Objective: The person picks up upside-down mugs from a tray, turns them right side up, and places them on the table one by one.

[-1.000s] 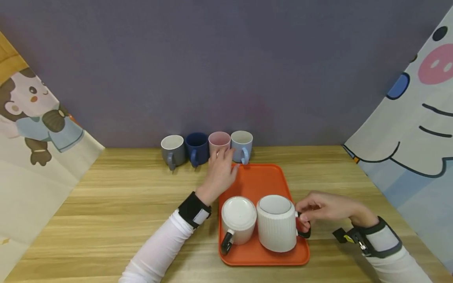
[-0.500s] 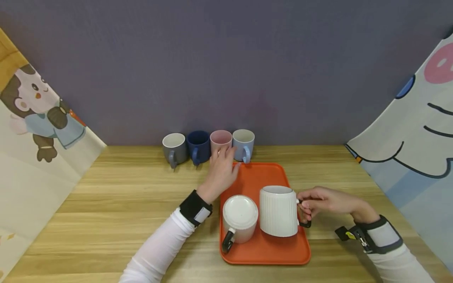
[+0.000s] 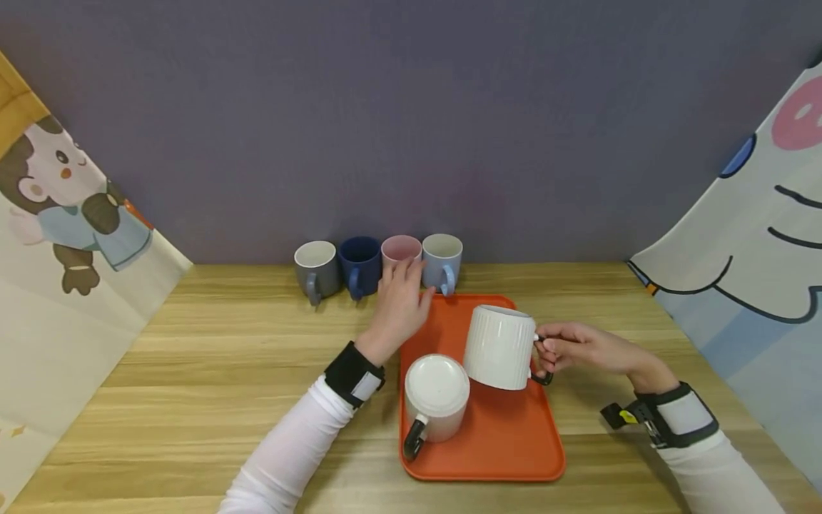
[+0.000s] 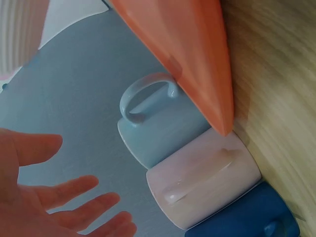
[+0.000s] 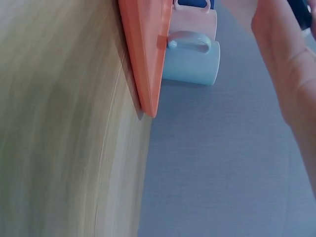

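Observation:
In the head view my right hand (image 3: 587,350) grips the black handle of a white ribbed mug (image 3: 499,350) and holds it raised and tilted over the orange tray (image 3: 507,442). A second white mug (image 3: 439,392) with a black handle stands upside down on the tray's near left part. My left hand (image 3: 399,307) reaches toward a pink mug (image 3: 402,248). Its fingers, spread and relaxed, overlap that mug in the head view. The left wrist view shows the fingers (image 4: 94,207) apart from the pink mug (image 4: 202,177), with nothing in them.
Beside the pink mug stand a light blue mug (image 3: 439,268), a navy mug (image 3: 362,275) and a grey mug (image 3: 317,271), lined up along the back wall (image 3: 411,128). The tray's far edge comes close to the light blue mug. Wooden tabletop (image 3: 225,357) surrounds the tray.
My right hand has lifted the ribbed mug off the tray, moved it toward the back and tilted it. The left hand has barely moved.

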`<state>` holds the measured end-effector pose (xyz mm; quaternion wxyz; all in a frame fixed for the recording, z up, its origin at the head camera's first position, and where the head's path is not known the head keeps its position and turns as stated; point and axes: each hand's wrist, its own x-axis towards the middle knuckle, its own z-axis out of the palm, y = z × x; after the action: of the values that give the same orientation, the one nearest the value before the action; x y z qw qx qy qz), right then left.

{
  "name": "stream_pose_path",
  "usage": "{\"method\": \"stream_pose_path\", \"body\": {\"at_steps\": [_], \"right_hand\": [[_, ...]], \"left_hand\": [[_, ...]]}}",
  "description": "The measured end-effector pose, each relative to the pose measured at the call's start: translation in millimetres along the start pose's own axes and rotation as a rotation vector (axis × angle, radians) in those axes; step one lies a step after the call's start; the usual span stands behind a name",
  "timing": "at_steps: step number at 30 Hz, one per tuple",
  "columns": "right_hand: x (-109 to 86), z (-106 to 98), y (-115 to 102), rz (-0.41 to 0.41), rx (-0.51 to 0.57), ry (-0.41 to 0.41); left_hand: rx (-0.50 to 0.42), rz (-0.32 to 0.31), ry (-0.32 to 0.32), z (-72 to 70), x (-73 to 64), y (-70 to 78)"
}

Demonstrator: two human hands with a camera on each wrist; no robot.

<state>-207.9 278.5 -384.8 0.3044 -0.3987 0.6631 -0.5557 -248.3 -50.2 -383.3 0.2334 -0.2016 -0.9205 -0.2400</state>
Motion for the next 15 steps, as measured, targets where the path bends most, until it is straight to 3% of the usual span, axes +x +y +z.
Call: {"method": "stream_pose_path", "body": {"at_steps": [9, 15], "right_hand": [[13.2, -7, 3, -0.013, 0.022, 0.094], [23.5, -12, 6, -0.05, 0.077, 0.104]], "left_hand": [[-0.025, -0.02, 0.009, -5.5, 4.7, 3.7], [-0.035, -0.017, 0.025, -6.7, 6.2, 5.0]]}}
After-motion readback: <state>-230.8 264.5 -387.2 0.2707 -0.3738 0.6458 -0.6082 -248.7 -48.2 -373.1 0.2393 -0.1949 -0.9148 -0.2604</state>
